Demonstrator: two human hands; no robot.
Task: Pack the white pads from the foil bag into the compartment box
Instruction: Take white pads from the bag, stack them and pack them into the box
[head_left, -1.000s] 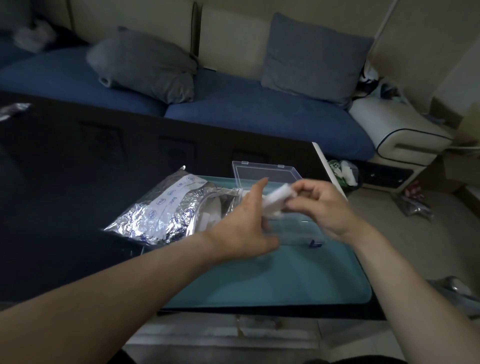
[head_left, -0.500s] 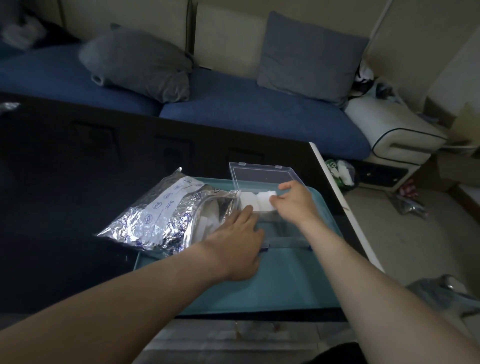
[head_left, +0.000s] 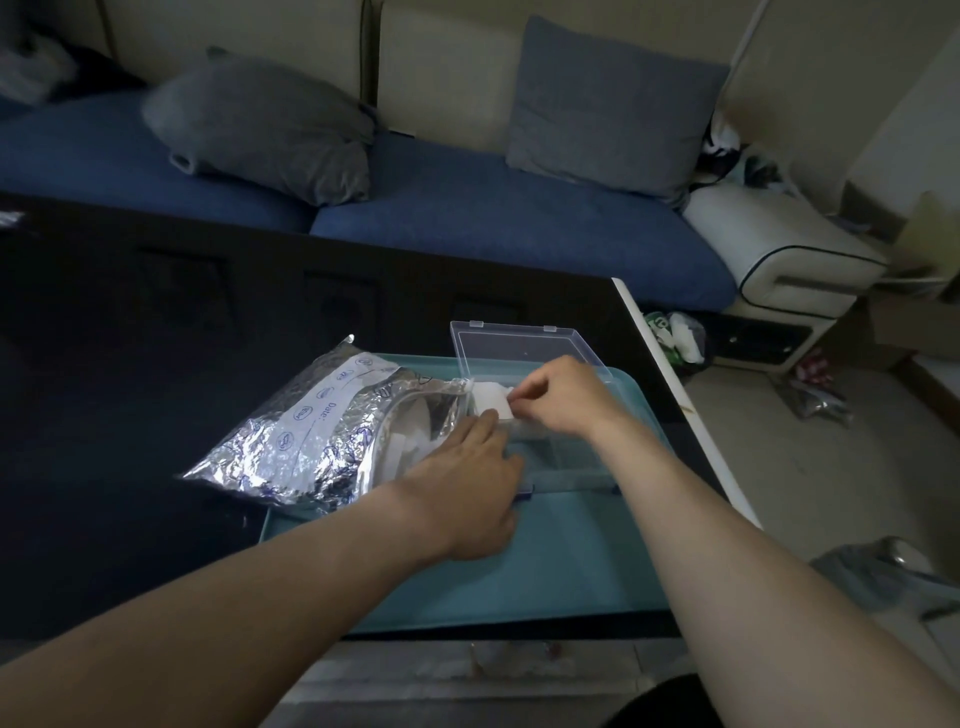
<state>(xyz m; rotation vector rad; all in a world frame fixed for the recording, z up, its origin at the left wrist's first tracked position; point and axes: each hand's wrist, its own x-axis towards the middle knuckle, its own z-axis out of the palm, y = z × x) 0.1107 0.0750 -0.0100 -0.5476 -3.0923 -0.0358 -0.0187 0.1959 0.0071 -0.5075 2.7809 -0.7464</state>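
We see a blue sofa (head_left: 467, 223) far behind the box, with 2 grey cushions (head_left: 270, 124) on it. A dark table (head_left: 156, 364) carries all the task things. On the table lies a teal tray (head_left: 571, 561), and the box (head_left: 561, 457) stands on the tray, in its back half. The box is clear plastic, and its lid (head_left: 519, 348) is open and stands up behind it.

Left of the box, touching its left wall, lies the foil bag (head_left: 311, 436). The bag is crumpled and silver, with blue print, and its open mouth faces the box. Something white shows inside the mouth, but we cannot tell how many pads this is. The left part of the bag lies off the tray, on the table.

Our left hand (head_left: 467, 493) lies flat at the front left corner of the box, with the fingers straight and close together. It holds nothing, and the fingertips reach to the bag mouth and the box wall.

Our right hand (head_left: 566, 400) is over the back left part of the box. Its fingers are curled and pinch a white pad (head_left: 491, 397), which is at the back left corner of the box. We cannot tell which compartment it is in, because the hand hides the dividers.
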